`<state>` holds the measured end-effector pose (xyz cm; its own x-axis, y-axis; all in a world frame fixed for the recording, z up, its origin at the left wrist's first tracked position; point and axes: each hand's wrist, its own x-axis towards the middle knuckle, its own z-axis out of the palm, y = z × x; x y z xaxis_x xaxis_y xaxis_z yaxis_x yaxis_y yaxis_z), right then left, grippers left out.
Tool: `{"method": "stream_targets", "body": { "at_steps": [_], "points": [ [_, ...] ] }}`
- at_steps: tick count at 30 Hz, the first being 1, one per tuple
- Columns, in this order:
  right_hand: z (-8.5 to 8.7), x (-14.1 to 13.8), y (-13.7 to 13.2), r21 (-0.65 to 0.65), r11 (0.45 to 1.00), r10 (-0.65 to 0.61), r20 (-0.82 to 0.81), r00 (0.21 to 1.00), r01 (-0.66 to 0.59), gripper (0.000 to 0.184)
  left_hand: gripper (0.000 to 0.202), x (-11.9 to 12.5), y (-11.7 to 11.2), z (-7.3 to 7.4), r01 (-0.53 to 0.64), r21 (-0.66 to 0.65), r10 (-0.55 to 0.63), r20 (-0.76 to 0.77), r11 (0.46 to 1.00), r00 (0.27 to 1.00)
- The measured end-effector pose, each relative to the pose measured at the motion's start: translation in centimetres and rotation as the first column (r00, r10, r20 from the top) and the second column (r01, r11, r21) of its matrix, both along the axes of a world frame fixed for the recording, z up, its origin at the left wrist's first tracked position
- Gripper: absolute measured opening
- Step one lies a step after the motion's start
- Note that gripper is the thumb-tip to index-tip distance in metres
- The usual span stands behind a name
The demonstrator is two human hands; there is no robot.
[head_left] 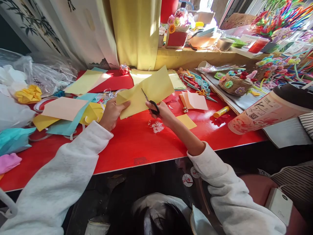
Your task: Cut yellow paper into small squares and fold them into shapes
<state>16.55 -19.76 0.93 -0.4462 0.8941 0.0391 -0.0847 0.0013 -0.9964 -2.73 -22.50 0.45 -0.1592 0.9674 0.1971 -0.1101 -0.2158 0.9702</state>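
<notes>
Your left hand (111,113) pinched the yellow sheet (156,87); your right hand (164,113) grasped black-handled scissors (156,108), blades at the paper, above the red table (132,147).

Yellow paper (151,91), scissors (154,103) in right fingers (149,104)

Strong daylight enters at the upper right, bleaching the bowl (204,41) on the sill (168,54) and streaking the curtain (134,32). The glossy desk (127,147) throws back white glare; beneath it lies deep shadow. The held yellow paper (153,88) reads clearly, while wide-angle distortion stretches the cup (266,112).
</notes>
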Motion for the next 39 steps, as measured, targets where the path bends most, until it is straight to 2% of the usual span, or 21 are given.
{"method": "stream_targets", "body": {
  "at_steps": [8, 14, 20, 25, 31, 39],
  "points": [
    [0.19, 0.02, -0.04, 0.043, 0.999, 0.006, 0.021, 1.000, -0.007, 0.040, 0.030, 0.33, -0.31, 0.68, 0.003, -0.038, -0.002, 0.024, 0.999, 1.000],
    [0.12, -0.07, -0.05, 0.024, 0.999, 0.022, 0.001, 1.000, -0.022, 0.042, 0.029, -0.17, 0.29, 0.36, -0.078, -0.084, 0.083, 0.058, 0.993, 0.995],
    [-0.27, -0.07, 0.20, 0.002, 0.999, 0.037, 0.013, 0.999, -0.037, 0.043, 0.033, -0.10, 0.12, 0.37, -0.029, -0.031, 0.031, 0.053, 0.999, 0.998],
    [-0.15, 0.04, 0.21, -0.016, 1.000, 0.026, 0.033, 0.999, -0.025, 0.045, 0.035, -0.03, 0.01, 0.42, 0.001, -0.045, 0.001, 0.035, 0.999, 0.999],
    [-0.16, 0.13, 0.27, 0.009, 1.000, 0.023, 0.045, 0.999, -0.023, 0.044, 0.035, -0.17, 0.26, 0.13, -0.009, -0.064, 0.012, 0.034, 0.998, 0.999],
    [0.33, 0.04, -0.28, 0.041, 0.999, 0.025, -0.020, 0.999, -0.024, 0.041, 0.037, -0.33, 0.40, -0.09, -0.020, -0.073, 0.023, 0.038, 0.997, 0.999]
  ]
}}
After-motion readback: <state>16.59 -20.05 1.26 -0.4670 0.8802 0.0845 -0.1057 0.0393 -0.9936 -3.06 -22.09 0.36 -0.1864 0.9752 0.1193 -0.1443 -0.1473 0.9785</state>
